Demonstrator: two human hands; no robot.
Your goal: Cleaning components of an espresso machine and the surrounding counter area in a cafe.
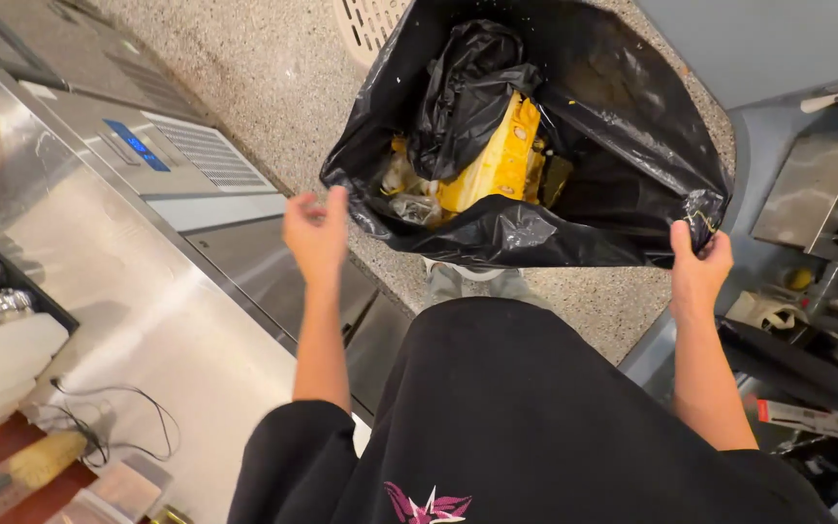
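The right hand (698, 260) grips the black bin bag (623, 194) rim (yellow waste (497, 165) inside), the left hand (316, 233) open, empty beside it.

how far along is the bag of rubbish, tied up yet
Done: the black plastic rubbish bag already holds a yellow carton and a crumpled black bag. In hand: the right hand grips the rim; the left hand is open beside the other edge. Left: the mouth gapes wide, untied.
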